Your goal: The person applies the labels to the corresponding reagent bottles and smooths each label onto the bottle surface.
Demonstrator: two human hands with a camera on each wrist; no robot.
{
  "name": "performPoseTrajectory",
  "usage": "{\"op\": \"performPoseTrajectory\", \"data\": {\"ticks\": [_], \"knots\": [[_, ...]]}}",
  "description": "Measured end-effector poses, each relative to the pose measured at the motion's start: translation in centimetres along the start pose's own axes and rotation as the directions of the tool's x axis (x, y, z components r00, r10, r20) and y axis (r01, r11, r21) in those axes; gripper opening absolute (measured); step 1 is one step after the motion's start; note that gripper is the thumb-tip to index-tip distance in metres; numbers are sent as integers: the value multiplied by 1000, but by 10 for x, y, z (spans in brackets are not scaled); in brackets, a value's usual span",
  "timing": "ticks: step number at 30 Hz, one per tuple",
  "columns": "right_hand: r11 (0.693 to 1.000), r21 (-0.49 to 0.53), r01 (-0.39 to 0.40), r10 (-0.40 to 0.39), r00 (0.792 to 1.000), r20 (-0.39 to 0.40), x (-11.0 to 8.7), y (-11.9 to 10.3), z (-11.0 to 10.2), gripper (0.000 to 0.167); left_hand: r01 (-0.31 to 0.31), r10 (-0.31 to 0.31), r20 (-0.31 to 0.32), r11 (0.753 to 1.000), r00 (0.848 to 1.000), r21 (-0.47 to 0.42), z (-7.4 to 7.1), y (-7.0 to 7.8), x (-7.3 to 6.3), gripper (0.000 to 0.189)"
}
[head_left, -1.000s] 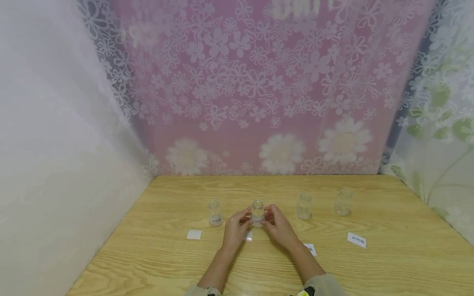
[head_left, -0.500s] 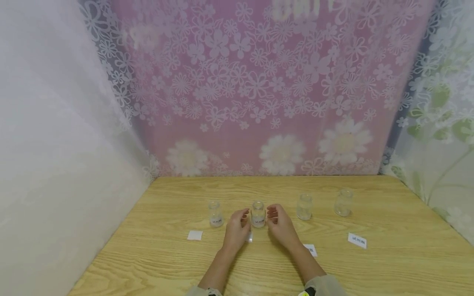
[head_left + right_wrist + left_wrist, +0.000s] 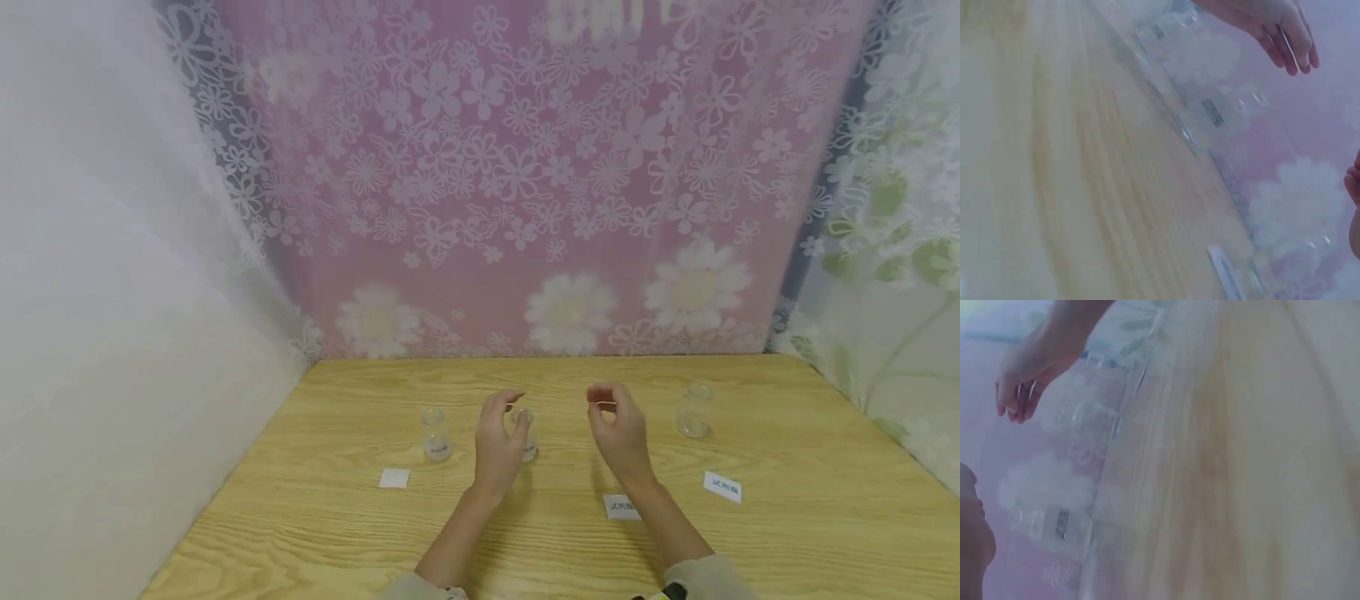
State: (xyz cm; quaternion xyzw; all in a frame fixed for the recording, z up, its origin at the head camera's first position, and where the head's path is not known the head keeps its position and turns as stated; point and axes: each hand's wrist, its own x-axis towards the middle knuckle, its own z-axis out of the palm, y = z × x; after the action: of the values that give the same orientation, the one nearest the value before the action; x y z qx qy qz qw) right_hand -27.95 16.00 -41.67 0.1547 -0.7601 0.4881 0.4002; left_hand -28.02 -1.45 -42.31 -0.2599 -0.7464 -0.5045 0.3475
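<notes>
My left hand point(image 3: 501, 442) is raised with fingers and thumb apart, overlapping a glass bottle point(image 3: 529, 433) with a printed white label low on its side. The label point(image 3: 1062, 523) faces outward in the left wrist view. My right hand point(image 3: 618, 429) hangs in the air further right, its fingers loosely bent and nothing in them. In the head view it hides another bottle; an unlabelled clear bottle point(image 3: 1092, 422) shows below it in the left wrist view. A printed label point(image 3: 621, 507) lies on the table, partly behind the right wrist.
A second labelled bottle point(image 3: 437, 435) stands to the left, with a blank white paper square point(image 3: 393, 478) in front. At the right are an unlabelled bottle point(image 3: 694, 410) and another printed label point(image 3: 722, 487). Floral curtain point(image 3: 555, 167) hangs behind the wooden table point(image 3: 337, 533).
Both hands have let go of the middle bottle, lifted and shifted right, the right hand further. The bottle stays in place with its label. The white square beside the left hand is now hidden.
</notes>
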Motion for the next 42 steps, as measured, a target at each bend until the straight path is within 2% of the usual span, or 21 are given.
{"op": "performPoseTrajectory", "data": {"ticks": [2,4,6,8,10,11,14,15,18,21,23,26,30,34,38,42], "knots": [[1000,-21,3,-4,999,-37,5,5,-16,21,-40,40,16,999,999,-27,12,9,3,25],[998,-37,-44,42,998,-50,6,16,-30,21,-34,36,37,998,999,-61,26,15,3,25],[992,-43,-120,118,992,-44,5,23,-41,22,2,5,69,995,998,-105,40,18,1,26],[976,-57,-209,209,978,6,1,30,-48,24,90,-73,110,985,991,-149,53,18,-2,27],[957,-65,-284,289,954,86,-4,36,-54,30,196,-167,158,962,973,-190,65,17,-6,32],[946,-62,-318,323,937,129,-6,38,-56,34,254,-218,183,945,959,-208,70,16,-7,34],[925,-52,-377,378,892,248,-14,46,-58,48,394,-334,259,888,906,-236,85,14,-10,44],[921,-47,-387,384,883,268,-16,49,-58,50,428,-359,280,871,890,-241,89,13,-10,47],[918,-58,-393,391,869,302,-21,58,-57,51,487,-405,327,843,854,-227,102,8,-10,51],[922,-88,-377,385,868,314,-25,68,-53,49,502,-423,343,846,838,-183,111,2,-11,51],[925,-104,-366,380,867,324,-27,72,-51,47,504,-428,352,849,832,-159,116,-2,-11,48],[929,-110,-354,370,872,321,-28,73,-51,45,489,-419,350,861,838,-141,123,-6,-11,43],[936,-108,-336,352,882,312,-29,70,-50,43,461,-395,319,872,861,-163,123,-7,-12,38],[933,-119,-341,361,878,315,-32,65,-49,41,473,-401,317,859,860,-196,118,-6,-18,39],[929,-119,-350,370,872,320,-37,60,-48,40,494,-420,321,847,849,-197,113,-5,-24,40],[937,-110,-331,348,880,322,-42,55,-46,39,491,-423,305,849,854,-197,107,-5,-29,38]]}}
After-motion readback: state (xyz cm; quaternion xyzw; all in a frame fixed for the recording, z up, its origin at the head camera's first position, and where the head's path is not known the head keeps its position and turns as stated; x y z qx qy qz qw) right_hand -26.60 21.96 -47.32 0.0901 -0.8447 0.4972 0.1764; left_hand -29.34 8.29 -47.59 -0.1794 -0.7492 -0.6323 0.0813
